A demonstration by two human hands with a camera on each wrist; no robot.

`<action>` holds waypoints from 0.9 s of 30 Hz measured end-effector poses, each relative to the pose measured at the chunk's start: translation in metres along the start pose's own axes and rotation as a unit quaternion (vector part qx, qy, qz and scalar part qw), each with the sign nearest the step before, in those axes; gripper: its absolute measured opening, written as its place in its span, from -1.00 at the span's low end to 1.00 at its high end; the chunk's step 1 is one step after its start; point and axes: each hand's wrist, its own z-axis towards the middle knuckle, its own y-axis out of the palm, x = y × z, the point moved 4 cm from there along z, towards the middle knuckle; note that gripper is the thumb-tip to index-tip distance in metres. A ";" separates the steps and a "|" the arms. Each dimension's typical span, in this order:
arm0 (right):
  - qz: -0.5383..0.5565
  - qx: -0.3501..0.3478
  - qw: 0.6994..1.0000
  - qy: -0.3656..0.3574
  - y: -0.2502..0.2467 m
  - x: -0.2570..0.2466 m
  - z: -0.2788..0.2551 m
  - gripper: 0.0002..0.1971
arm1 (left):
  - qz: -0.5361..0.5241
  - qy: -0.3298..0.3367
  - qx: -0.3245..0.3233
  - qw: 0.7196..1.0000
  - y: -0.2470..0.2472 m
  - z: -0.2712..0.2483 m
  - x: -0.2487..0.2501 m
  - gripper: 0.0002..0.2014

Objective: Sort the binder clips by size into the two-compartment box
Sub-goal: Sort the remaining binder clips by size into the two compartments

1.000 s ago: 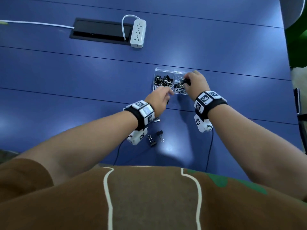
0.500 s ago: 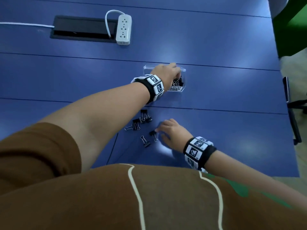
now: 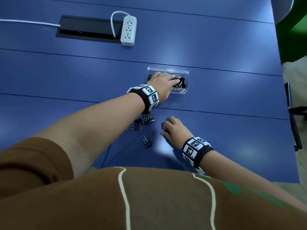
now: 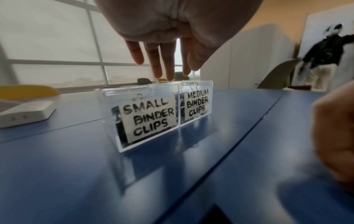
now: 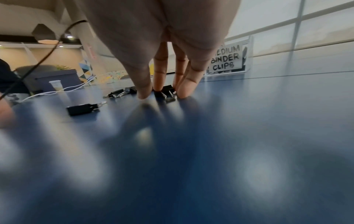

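Now, the change: against half a second before, the left hand [image 3: 163, 83] was reaching further over the box [image 3: 185, 73], toward its medium side.
Left grip: fingers [image 4: 161, 66] straight and spread, tips just above the box rim, holding nothing that showed.
Right grip: the right hand [image 3: 173, 129] had shifted slightly toward 12 o'clock on the bench [image 3: 232, 130]; fingertips [image 5: 143, 92] stood on the surface around a clip [image 5: 166, 93], not yet pinching it.
Loose clips: a cluster [image 3: 141, 122] lay at 9 o'clock of the right hand, a single clip [image 3: 147, 142] at 7 o'clock.
Meaning: one drop looked finished and the next pickup begun; several clips remained unsorted.
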 end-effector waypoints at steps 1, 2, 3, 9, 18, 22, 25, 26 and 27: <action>0.001 0.000 1.000 0.011 -0.004 0.001 0.002 -0.84 | -0.016 -0.018 0.017 1.000 -0.003 -0.008 -0.004 -0.57; 0.000 -0.004 1.000 0.021 -0.006 0.001 0.005 -0.86 | -0.031 -0.035 0.034 0.998 -0.006 -0.017 -0.009 -0.59; -0.001 -0.006 0.999 0.032 -0.008 0.000 0.008 -0.87 | -0.044 -0.049 0.046 0.997 -0.008 -0.027 -0.014 -0.61; 0.055 0.051 0.997 0.035 -0.025 -0.016 0.028 -0.69 | -0.136 -0.104 0.009 0.985 0.008 -0.096 -0.049 -0.77; -0.022 -0.015 0.999 -0.036 0.001 -0.043 0.045 -0.75 | -0.143 -0.153 -0.125 0.970 0.042 -0.163 -0.054 -0.56; -0.012 -0.021 1.000 -0.016 0.001 -0.041 0.047 -0.76 | -0.155 -0.155 -0.133 0.967 0.042 -0.171 -0.054 -0.59; 0.032 -0.006 0.999 0.017 -0.008 -0.038 0.046 -0.76 | -0.172 -0.142 -0.128 0.966 0.041 -0.169 -0.050 -0.63; 0.055 0.015 0.998 0.028 -0.016 -0.037 0.045 -0.78 | -0.177 -0.139 -0.123 0.967 0.041 -0.167 -0.048 -0.64; 0.075 0.043 0.996 0.033 -0.026 -0.036 0.044 -0.79 | -0.181 -0.140 -0.118 0.966 0.042 -0.165 -0.047 -0.64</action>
